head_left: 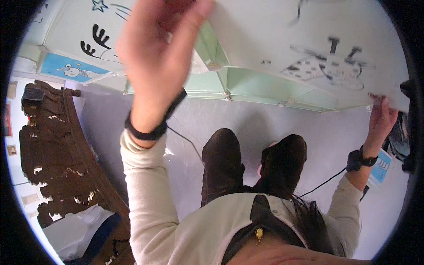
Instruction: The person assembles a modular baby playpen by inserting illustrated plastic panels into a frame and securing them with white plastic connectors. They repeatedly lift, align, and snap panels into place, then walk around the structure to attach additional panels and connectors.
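Observation:
A large white panel [265,39] with black animal drawings tilts across the upper right. It covers part of a pale green cube cabinet [251,84]. My right hand [383,115] grips the panel's lower right corner, fingers closed on its edge. My left hand [154,48] is raised in front of the cabinet, its thumb beside the panel's left edge. That hand is blurred by motion and its fingertips run out of the picture, so what it holds, if anything, is hidden. Black bands with thin cables circle both wrists.
Another white panel [62,26] with drawings and a blue picture panel [73,67] front the cabinet at left. A dark brown wooden piece of furniture [79,145] stands at left, with white cloth [79,229] near it. Grey floor tiles [185,121] lie around my legs.

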`<state>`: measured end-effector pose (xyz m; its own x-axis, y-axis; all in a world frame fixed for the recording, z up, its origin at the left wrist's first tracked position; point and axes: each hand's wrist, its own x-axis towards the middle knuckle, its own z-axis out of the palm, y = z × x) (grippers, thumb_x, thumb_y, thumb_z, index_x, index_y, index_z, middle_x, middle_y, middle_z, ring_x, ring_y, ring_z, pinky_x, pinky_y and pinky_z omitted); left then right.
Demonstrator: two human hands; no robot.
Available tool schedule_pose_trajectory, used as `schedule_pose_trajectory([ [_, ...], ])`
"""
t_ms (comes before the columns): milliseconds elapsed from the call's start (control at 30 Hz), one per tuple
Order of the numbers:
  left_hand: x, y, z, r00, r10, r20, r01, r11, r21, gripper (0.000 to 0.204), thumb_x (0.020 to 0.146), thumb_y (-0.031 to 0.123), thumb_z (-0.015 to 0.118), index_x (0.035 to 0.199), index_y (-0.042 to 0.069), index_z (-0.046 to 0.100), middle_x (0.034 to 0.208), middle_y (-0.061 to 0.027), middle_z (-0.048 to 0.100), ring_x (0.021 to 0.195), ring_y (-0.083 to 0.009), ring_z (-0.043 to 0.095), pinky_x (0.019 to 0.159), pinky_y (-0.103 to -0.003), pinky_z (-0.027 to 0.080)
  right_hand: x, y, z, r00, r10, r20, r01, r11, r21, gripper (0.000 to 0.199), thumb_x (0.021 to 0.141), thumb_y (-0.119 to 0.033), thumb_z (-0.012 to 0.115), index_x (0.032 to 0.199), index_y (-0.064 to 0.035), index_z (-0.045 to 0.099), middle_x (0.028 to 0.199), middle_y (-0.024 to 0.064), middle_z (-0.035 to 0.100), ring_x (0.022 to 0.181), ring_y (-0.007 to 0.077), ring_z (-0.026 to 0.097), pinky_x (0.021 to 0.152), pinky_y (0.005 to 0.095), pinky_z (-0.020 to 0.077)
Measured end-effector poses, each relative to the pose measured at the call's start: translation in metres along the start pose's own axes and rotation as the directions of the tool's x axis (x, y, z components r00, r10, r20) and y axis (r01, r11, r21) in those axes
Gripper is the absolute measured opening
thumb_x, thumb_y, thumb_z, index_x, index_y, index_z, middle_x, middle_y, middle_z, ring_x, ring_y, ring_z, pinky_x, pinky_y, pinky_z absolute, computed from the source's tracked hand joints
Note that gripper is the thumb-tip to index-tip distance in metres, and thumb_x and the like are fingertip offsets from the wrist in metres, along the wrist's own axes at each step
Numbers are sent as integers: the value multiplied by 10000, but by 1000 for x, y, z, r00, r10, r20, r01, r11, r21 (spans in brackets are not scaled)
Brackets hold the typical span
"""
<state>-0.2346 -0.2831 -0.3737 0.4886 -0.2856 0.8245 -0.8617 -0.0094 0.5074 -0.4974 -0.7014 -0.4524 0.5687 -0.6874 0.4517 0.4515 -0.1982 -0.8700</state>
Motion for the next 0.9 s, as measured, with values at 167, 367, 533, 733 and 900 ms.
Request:
schedule_pose_trajectory([
  [167, 19, -5, 3, 995, 59, -78, -66, 994, -86, 240, 880, -28, 582, 1114, -80, 566, 954, -112, 657, 833, -147, 623, 732, -270, 528, -2, 27, 42, 983, -153, 100, 148, 987, 54, 208, 906, -60, 596, 1105, -6, 562, 1074, 97, 627, 950, 158, 601, 802, 303, 494],
  [367, 30, -12, -17, 979, -200, 27, 201, 980, -16, 305, 871, 29, 640, 1145, -76, 561, 967, -109, 655, 879, -173, 638, 787, -309, 539, 1, 20, 77, 984, -1, 177, 16, 997, -79, 232, 899, -125, 626, 1095, -15, 568, 950, 71, 666, 814, 160, 646, 774, 303, 505],
  [533, 26, -7, -15, 991, -128, 37, 130, 991, -40, 290, 883, 17, 616, 1146, -88, 550, 982, -112, 656, 879, -148, 638, 776, -278, 539, 0, 14, 90, 998, -60, 33, 61, 997, -56, 287, 898, -144, 633, 1141, -13, 553, 1053, 69, 640, 937, 142, 607, 829, 290, 485],
  [733, 28, -2, -26, 997, -73, 3, 73, 987, -140, 276, 856, 30, 646, 1108, -66, 589, 945, -118, 672, 856, -166, 655, 737, -293, 554, 13, 15, 93, 989, -132, 68, 127, 989, 72, 314, 908, -116, 616, 1182, 4, 521, 1107, 83, 607, 963, 145, 586, 866, 286, 462],
  [900, 30, 13, -32, 999, -36, 38, 37, 998, -42, 292, 863, 7, 634, 1127, -96, 566, 998, -133, 649, 897, -177, 640, 773, -318, 580, 18, 8, 92, 984, -155, 92, 154, 988, 20, 273, 918, -80, 588, 1166, 7, 516, 1100, 87, 594, 948, 149, 582, 860, 298, 457],
])
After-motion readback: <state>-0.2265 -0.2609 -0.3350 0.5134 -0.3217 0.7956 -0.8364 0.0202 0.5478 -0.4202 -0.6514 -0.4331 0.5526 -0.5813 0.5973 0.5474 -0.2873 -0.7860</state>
